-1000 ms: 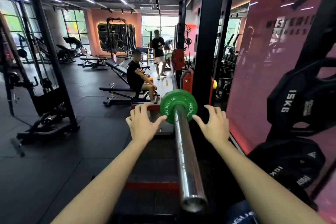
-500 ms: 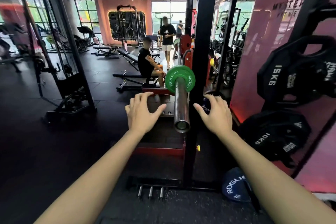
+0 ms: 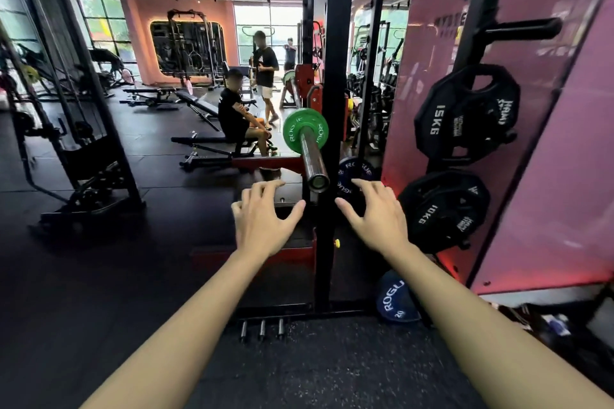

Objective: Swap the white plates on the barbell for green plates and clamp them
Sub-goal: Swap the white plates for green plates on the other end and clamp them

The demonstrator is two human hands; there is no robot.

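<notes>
Hovering spread and empty, the left hand and right hand flank the barbell sleeve, whose long axis runs away toward the seated green plate, with no clamp visible.

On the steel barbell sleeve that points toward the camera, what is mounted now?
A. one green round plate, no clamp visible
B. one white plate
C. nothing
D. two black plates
A: one green round plate sits on the steel barbell sleeve, whose part in front of it is bare.
</notes>
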